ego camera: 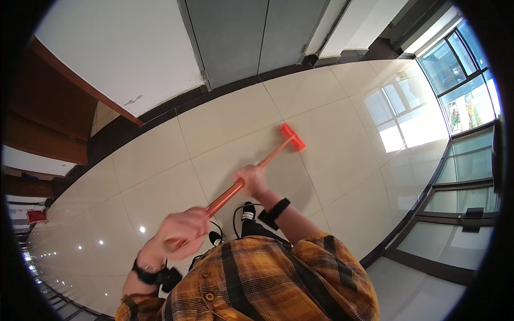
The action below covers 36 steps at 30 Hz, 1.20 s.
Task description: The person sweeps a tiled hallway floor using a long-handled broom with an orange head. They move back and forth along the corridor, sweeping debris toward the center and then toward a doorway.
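A broom runs slantwise in front of me, its reddish-brown handle rising from the floor toward my body. My left hand is closed around the top end of the handle and looks slightly blurred. Farther down the shaft, my right hand grips it too. The bright red broom head rests on the cream floor tiles, ahead and to the right of my feet. Its bristles cannot be made out clearly. Black straps with small dark devices circle both my wrists.
Ahead stands a grey double door in a white wall, with a dark skirting along its foot. Brown wooden doors open at the left. Glass panels and windows line the right side. A red box sits far left.
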Each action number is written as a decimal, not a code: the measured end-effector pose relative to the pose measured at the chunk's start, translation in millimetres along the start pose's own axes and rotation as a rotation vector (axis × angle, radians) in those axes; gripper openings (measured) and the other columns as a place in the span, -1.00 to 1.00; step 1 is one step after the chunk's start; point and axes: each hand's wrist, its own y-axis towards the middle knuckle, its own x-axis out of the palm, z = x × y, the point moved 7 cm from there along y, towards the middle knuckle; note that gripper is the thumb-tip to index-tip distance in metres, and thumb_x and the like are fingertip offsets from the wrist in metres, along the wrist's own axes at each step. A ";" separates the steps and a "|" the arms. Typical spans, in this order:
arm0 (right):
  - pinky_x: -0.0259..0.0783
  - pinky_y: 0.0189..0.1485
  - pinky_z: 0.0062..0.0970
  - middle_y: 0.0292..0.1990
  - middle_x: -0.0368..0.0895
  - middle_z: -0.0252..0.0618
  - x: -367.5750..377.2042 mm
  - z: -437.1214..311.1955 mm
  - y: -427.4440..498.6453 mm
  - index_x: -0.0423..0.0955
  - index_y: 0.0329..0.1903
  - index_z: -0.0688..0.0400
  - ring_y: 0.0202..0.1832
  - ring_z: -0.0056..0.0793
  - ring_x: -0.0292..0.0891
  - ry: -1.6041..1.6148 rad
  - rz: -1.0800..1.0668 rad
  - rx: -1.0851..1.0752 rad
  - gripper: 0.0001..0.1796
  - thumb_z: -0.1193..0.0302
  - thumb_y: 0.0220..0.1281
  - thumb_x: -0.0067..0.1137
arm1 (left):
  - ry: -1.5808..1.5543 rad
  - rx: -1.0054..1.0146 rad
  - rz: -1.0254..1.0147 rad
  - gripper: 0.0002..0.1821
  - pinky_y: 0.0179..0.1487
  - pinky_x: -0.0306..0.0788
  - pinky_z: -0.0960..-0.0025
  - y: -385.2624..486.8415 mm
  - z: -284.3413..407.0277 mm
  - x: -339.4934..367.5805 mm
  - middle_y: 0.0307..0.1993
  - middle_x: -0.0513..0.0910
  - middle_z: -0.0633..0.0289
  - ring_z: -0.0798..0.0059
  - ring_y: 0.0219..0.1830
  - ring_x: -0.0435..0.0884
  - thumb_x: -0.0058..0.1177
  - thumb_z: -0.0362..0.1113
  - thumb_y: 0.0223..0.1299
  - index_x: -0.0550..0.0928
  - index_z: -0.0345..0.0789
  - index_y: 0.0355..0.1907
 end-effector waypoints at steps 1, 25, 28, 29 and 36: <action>0.41 -0.39 -0.20 -0.59 0.51 -0.33 -2.6 25.9 -0.8 0.45 -0.58 0.00 -0.45 -0.12 0.49 -0.041 -0.004 0.022 -0.89 0.45 -0.16 0.23 | -0.019 0.007 -0.034 -0.66 0.07 0.40 0.12 9.7 -21.5 7.1 -0.63 0.40 0.26 0.21 -0.35 0.56 0.04 -0.58 0.06 0.29 -0.33 -0.74; 0.48 -0.33 -0.17 -0.46 0.61 -0.19 91.7 -192.9 46.7 0.54 -0.39 0.03 -0.36 -0.06 0.58 0.416 -0.433 -0.218 -0.86 0.40 -0.07 0.31 | 0.353 0.312 0.777 -0.60 -0.45 0.45 0.48 -96.2 159.1 -56.0 -0.89 0.42 0.37 0.55 -0.83 0.42 0.07 -0.45 -0.14 0.20 -0.17 -0.88; 0.45 -0.38 -0.18 -0.52 0.59 -0.20 118.2 -180.9 31.8 0.53 -0.37 0.01 -0.40 -0.05 0.57 0.230 -0.703 -0.197 -0.87 0.35 -0.01 0.29 | 0.287 0.311 0.645 -0.57 -0.65 0.32 0.52 -108.5 164.4 -55.7 -0.91 0.36 0.43 0.56 -0.88 0.32 0.11 -0.43 -0.08 0.21 -0.15 -0.86; 0.45 -0.38 -0.18 -0.53 0.59 -0.22 118.6 -172.0 33.3 0.53 -0.37 0.00 -0.40 -0.06 0.57 0.248 -0.659 -0.199 -0.87 0.34 0.00 0.28 | 0.190 0.387 0.601 -0.58 -0.67 0.33 0.49 -111.2 162.2 -53.5 -0.90 0.33 0.44 0.56 -0.89 0.29 0.08 -0.45 -0.10 0.18 -0.16 -0.85; 0.51 -0.16 -0.18 -0.35 0.68 -0.24 153.6 -95.2 54.5 0.61 -0.24 0.01 -0.20 -0.17 0.63 0.037 -0.671 -0.081 -0.79 0.40 -0.03 0.26 | 0.202 0.232 0.868 -0.59 -0.57 0.25 0.38 -120.9 89.7 -40.4 -0.81 0.32 0.30 0.47 -0.76 0.27 0.04 -0.47 -0.05 0.13 -0.22 -0.78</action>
